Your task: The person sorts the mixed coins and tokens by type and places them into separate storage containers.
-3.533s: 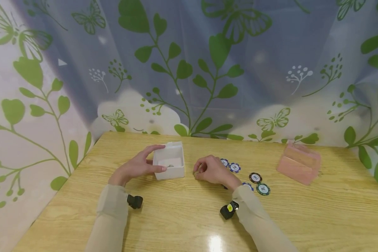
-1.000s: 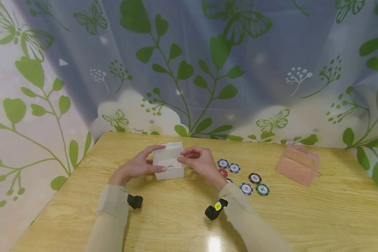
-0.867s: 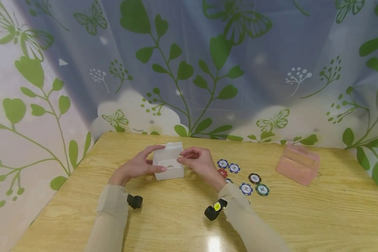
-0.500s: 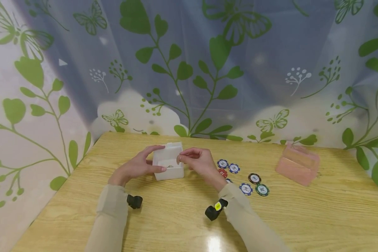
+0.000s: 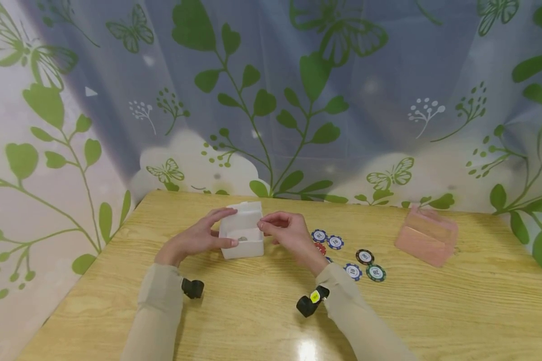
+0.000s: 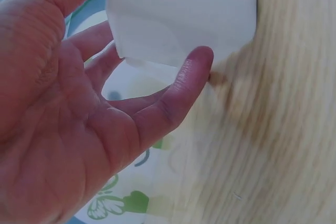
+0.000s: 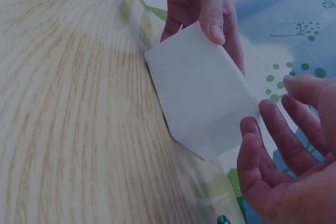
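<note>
Toward the table's (image 5: 131, 281) back-left corner my left hand (image 5: 194, 239) grips the white box (image 5: 243, 236) to steady it; my right hand (image 5: 285, 234), fingers loosely curled and holding nothing, touches its right rim.

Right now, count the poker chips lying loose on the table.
6 visible: two blue chips, a red chip, a black chip, a blue chip, a green chip. The right hand may hide more.

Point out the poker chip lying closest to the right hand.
The red poker chip, the only red one, lies partly hidden just behind the right hand; the blue, black and green chips sit farther right.
</note>
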Demonstrator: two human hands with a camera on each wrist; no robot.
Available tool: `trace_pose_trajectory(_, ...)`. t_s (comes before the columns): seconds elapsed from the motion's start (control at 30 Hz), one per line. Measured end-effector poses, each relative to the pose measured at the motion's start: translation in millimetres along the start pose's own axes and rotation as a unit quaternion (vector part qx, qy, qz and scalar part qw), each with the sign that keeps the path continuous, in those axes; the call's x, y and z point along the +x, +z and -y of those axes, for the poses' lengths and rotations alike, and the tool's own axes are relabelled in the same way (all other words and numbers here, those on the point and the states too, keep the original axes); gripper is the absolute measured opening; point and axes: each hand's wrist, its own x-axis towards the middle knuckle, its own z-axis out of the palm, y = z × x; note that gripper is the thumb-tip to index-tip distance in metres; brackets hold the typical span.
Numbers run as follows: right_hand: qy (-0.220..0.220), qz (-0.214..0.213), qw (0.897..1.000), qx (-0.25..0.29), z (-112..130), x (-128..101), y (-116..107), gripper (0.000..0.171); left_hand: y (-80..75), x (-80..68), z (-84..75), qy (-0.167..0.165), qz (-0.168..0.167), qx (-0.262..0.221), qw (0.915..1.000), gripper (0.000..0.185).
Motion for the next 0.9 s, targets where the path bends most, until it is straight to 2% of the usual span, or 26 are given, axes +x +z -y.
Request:
trace_pose_trajectory(0.27,-0.004,0.004,1.000,0.011,-2.2,0.1,-2.1,0.021,0.7,1.1,-0.9,-0.003,0.006,-0.002,1.0000,0.086)
trace_pose_trajectory(0.47,-0.001,0.001,1.000,0.016,-2.7,0.0,-4.7,0.022,-0.5,5.0,-0.5,0.005,0.006,0.006,0.9999,0.085)
trace_pose_trajectory(0.6,0.005,0.001,1.000,0.013,-2.5,-0.4,-7.6,0.024,-1.0,8.8,-0.2,0.011,0.003,-0.005,0.9999,0.083)
trace_pose_trajectory(0.8,0.014,0.000,1.000,0.009,-3.9,-0.6,-10.7,0.026,1.0,6.3,0.0,-0.017,-0.021,-0.012,0.9996,0.083)
trace_pose_trajectory(0.9,0.012,-0.002,1.000,0.008,-4.1,-0.5,-11.7,0.026,1.5,7.4,2.0,-0.019,-0.019,-0.014,0.9995,0.082)
